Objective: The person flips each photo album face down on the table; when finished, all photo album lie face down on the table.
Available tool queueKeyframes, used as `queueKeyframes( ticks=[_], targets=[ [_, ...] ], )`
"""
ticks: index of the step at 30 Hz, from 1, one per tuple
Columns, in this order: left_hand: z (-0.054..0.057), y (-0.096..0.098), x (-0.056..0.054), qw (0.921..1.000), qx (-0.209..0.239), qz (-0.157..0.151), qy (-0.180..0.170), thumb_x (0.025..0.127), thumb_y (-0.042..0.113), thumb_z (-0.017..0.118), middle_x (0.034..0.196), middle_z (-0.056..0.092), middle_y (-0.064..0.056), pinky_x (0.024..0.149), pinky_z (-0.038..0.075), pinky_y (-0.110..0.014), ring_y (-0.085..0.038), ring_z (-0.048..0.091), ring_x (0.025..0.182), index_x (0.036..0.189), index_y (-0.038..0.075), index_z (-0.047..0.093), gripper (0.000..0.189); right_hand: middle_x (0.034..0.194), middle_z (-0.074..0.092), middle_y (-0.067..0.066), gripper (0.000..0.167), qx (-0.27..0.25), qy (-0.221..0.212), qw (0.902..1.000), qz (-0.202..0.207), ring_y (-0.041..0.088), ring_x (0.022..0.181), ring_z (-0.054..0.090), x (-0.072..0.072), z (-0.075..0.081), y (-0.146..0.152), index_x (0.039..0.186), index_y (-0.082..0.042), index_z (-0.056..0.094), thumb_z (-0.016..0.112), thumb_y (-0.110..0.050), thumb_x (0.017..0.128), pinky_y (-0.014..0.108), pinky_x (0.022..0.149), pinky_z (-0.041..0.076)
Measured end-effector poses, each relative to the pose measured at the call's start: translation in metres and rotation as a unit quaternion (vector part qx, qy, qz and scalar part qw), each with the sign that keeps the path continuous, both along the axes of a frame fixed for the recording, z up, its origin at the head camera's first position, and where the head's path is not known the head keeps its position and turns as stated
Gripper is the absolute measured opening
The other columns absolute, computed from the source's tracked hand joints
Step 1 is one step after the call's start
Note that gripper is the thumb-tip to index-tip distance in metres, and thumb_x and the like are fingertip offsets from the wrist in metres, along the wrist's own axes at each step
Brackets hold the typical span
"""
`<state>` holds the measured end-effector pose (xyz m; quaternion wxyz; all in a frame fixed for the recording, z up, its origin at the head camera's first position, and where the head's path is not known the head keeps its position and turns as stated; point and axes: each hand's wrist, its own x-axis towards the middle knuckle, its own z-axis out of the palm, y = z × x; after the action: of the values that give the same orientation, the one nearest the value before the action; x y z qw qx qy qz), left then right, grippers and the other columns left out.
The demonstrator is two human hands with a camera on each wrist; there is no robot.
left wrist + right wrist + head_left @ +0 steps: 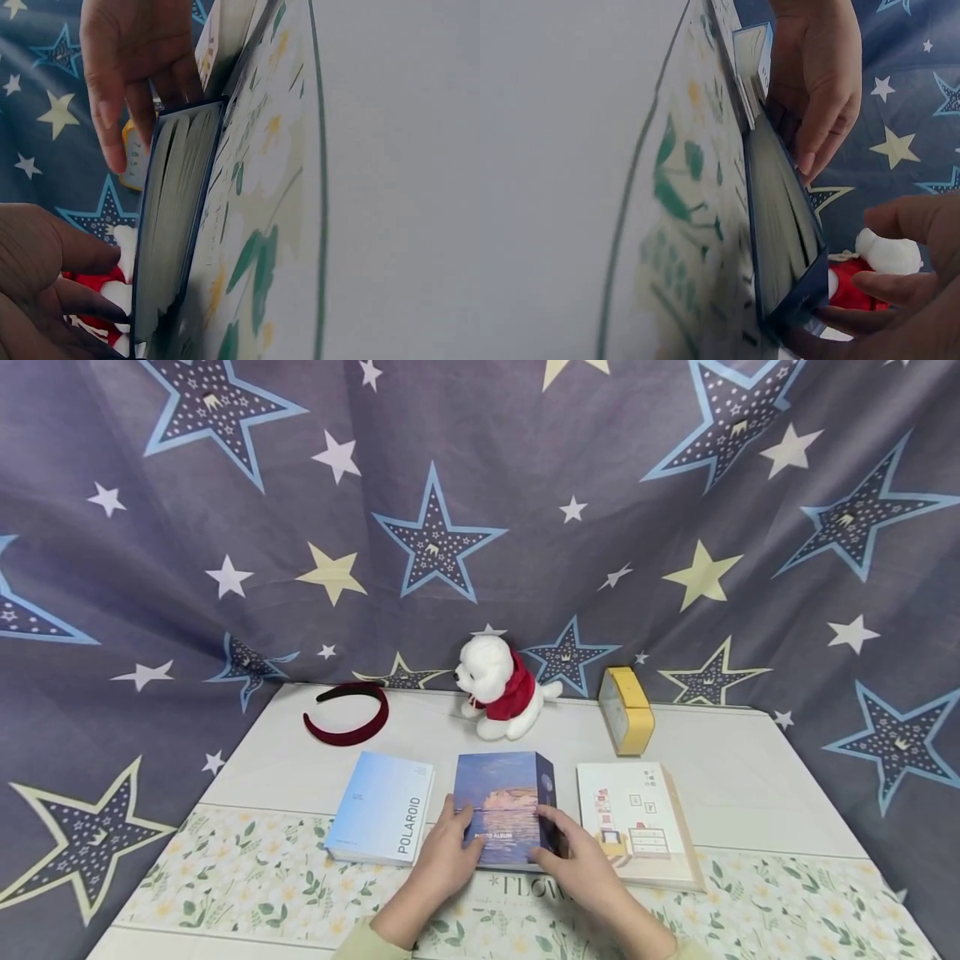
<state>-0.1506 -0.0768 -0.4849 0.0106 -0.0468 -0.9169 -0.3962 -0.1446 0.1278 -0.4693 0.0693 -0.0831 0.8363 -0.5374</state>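
Observation:
A blue photo album [498, 814] with a painted sea cliff on its cover lies between my two hands, its dark spine facing right. My left hand [447, 850] is at its left edge, the thumb over the lower part of the cover. From the other side, my right hand [573, 860] reaches to the spine with fingers spread. In the right wrist view, the right fingers [855, 319] touch the spine corner, and the thumb stands apart above the cover. The album's page edges [176, 217] face the left wrist camera.
Left of the album lies a pale blue POLAROID album [382, 810]; on the right, a white illustrated album [637, 822]. Behind them are a dark red headband [352, 735], a white plush dog [487, 672] in a red hoodie, and a yellow clock [630, 710]. A starry curtain [480, 485] hangs behind.

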Motion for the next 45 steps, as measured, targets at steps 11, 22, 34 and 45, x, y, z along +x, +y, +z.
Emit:
queueKeyframes(
  ticks=[11,22,34,45],
  targets=[
    [0.014,-0.021,0.005,0.9987,-0.016,-0.002,0.048,0.091,0.013,0.065,0.152,0.027,-0.031,0.11,0.022,-0.061,-0.049,0.02,0.141,0.137,-0.008,0.05,0.053,0.121,0.064,0.02,0.031,-0.049,0.053,0.9967,0.036,0.033,0.109,0.063,-0.002,0.011,-0.02,0.123,0.001,0.061,0.064,-0.009,0.094,0.035,0.09,0.053],
    [0.023,-0.06,-0.001,0.9899,-0.088,0.043,0.103,0.09,0.012,0.064,0.152,0.026,-0.032,0.111,0.019,-0.062,-0.049,0.015,0.142,0.141,-0.008,0.044,0.058,0.125,0.061,0.021,0.034,-0.067,0.007,0.9914,0.112,0.032,0.11,0.062,-0.007,0.012,-0.034,0.128,0.003,0.058,0.059,-0.012,0.098,0.036,0.09,0.053],
    [0.025,-0.1,0.001,0.9898,-0.089,0.082,0.076,0.089,0.01,0.063,0.151,0.02,-0.037,0.108,0.007,-0.071,-0.054,0.006,0.141,0.143,-0.011,0.039,0.062,0.133,0.057,0.021,0.041,-0.105,-0.064,0.9753,0.184,0.032,0.121,0.057,-0.009,0.01,-0.058,0.131,0.006,0.056,0.055,-0.021,0.1,0.043,0.098,0.047],
    [0.018,-0.121,-0.003,0.9877,-0.122,0.092,0.032,0.092,0.021,0.062,0.151,0.01,-0.041,0.107,0.01,-0.071,-0.06,0.006,0.138,0.147,-0.011,0.029,0.072,0.146,0.043,0.023,0.049,-0.166,-0.116,0.9598,0.195,0.036,0.13,0.047,-0.006,0.005,-0.086,0.142,0.002,0.045,0.057,-0.017,0.099,0.045,0.104,0.042]
  ],
)
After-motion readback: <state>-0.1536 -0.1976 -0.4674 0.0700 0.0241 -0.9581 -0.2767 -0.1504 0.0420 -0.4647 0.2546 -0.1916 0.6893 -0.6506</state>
